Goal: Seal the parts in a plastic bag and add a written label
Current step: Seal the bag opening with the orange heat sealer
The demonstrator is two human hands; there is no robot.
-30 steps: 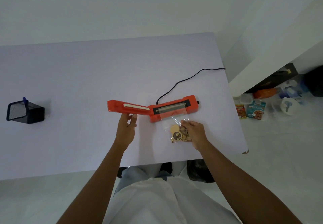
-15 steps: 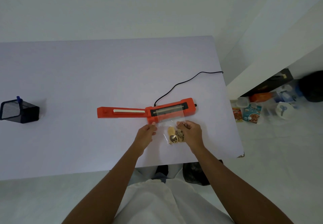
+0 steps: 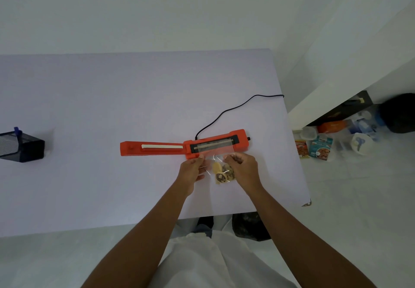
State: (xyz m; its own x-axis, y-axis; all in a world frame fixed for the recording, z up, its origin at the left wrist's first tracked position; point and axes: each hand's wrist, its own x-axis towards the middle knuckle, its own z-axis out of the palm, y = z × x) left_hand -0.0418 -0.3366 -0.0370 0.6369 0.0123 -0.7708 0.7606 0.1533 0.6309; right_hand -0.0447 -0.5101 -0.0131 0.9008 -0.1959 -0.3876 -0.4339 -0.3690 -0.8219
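Note:
A clear plastic bag lies on the white table with several small round parts at its near end. Its open end rests across the black sealing strip of the orange heat sealer, whose lid arm is swung open flat to the left. My left hand pinches the bag's left edge. My right hand pinches its right edge. Both hands sit just in front of the sealer.
A black cord runs from the sealer to the table's right edge. A black mesh pen holder with a blue pen stands at the far left. Food packets and containers lie on the floor to the right.
My left hand left the sealer's lid arm and came to the bag's left edge. The lid arm dropped flat. The bag's open end now lies straighter over the sealing strip.

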